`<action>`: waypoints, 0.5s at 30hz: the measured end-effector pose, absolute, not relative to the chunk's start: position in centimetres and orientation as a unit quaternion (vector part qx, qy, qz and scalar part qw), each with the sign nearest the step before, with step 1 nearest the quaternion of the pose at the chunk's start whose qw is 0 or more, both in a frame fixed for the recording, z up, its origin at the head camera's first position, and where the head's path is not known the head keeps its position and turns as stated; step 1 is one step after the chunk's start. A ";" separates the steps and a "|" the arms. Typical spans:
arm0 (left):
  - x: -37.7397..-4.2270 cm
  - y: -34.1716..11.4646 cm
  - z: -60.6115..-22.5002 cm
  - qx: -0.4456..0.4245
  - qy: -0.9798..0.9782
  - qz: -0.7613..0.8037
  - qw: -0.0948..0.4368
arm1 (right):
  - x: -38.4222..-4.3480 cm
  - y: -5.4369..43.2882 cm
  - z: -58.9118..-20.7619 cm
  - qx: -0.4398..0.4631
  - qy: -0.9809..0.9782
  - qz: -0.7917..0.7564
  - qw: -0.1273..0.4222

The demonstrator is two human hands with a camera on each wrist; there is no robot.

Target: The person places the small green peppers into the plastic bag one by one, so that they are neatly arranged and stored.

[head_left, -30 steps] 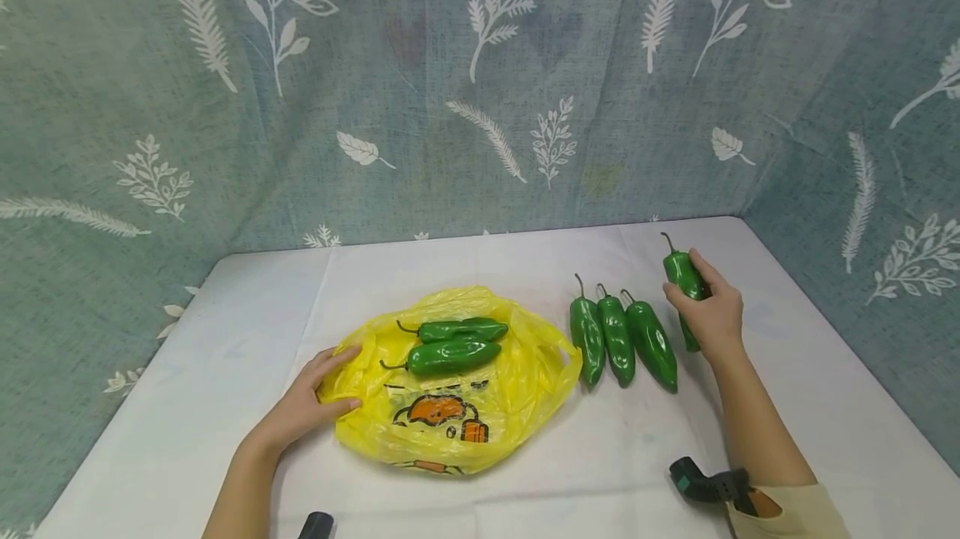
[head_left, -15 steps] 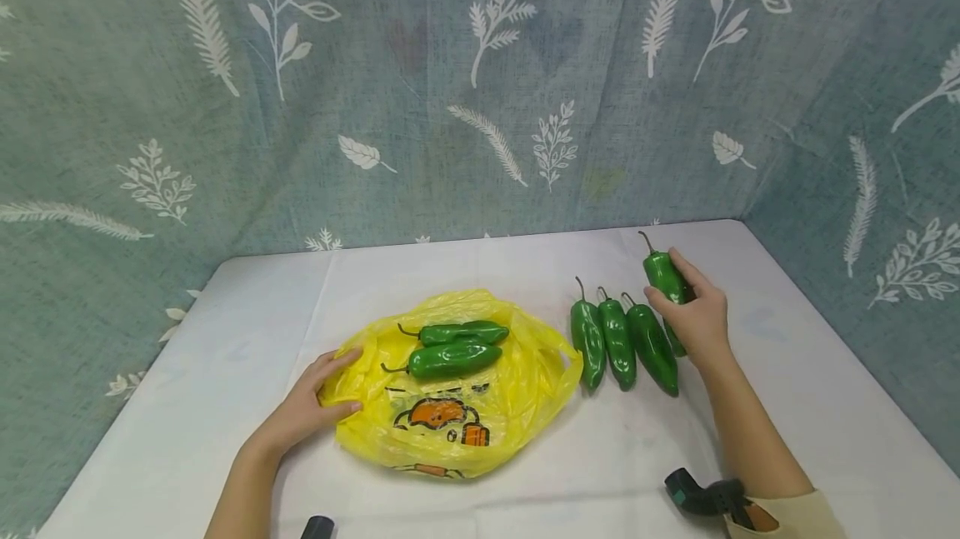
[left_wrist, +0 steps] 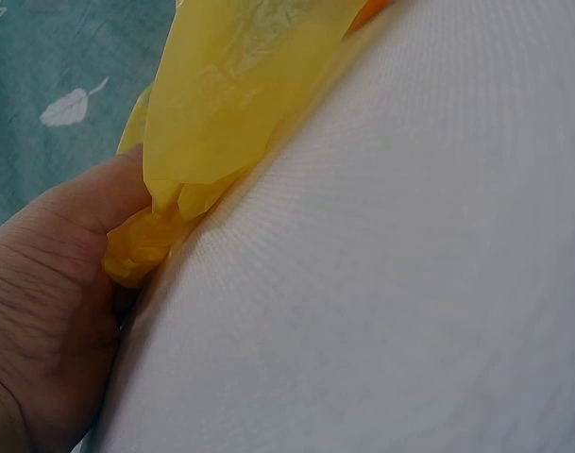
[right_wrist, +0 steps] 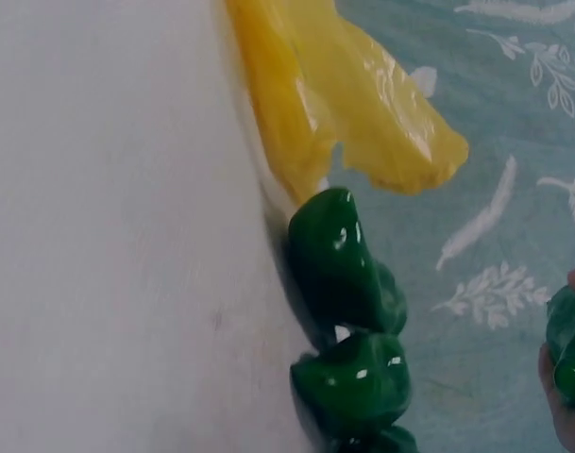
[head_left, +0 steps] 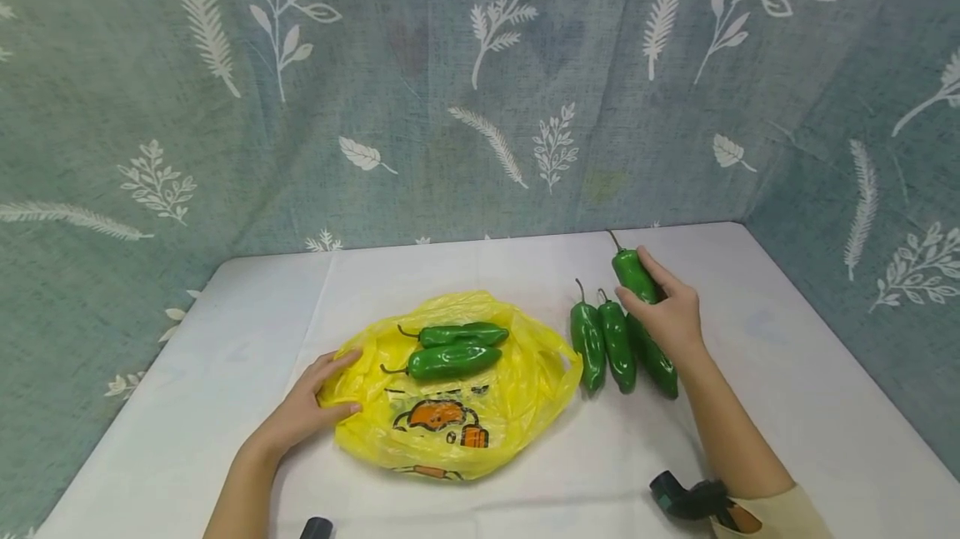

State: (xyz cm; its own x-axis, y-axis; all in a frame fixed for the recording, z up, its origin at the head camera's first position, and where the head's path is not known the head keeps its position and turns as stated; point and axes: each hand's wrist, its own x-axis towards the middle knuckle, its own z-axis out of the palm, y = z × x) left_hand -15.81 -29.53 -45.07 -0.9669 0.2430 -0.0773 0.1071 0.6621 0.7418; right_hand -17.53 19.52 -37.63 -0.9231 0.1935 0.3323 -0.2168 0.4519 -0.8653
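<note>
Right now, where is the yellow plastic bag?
In the head view, the yellow plastic bag lies near the middle of the white table, left of the row of green peppers, with the left hand at its left edge.

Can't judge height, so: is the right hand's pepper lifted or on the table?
Lifted: in the right wrist view, backdrop shows between the held pepper and the peppers on the table.

Diffuse light, glints on peppers [head_left: 588,347], softer wrist views
</note>
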 end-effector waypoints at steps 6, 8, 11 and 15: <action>-15.8 -29.6 -45.1 0.097 0.908 0.400 0.083 | -17.7 18.2 -37.2 0.047 -0.827 0.522 0.202; -15.8 -29.6 -45.1 0.097 0.909 0.396 0.083 | -17.7 17.8 -37.2 0.058 -0.823 0.526 0.206; -15.8 -29.5 -45.1 0.093 0.911 0.393 0.085 | -17.8 17.2 -37.3 0.072 -0.817 0.533 0.209; -15.7 -29.5 -45.1 0.087 0.911 0.394 0.087 | -17.9 16.4 -37.1 0.089 -0.815 0.534 0.205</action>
State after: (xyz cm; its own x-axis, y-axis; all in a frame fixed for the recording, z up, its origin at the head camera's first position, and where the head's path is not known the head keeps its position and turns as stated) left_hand -15.75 -29.54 -45.14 -0.9698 0.2267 -0.0903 0.0893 0.6738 0.7335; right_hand -17.92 16.40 -37.14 -0.9004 0.0738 0.4288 -0.3639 0.4129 -0.8350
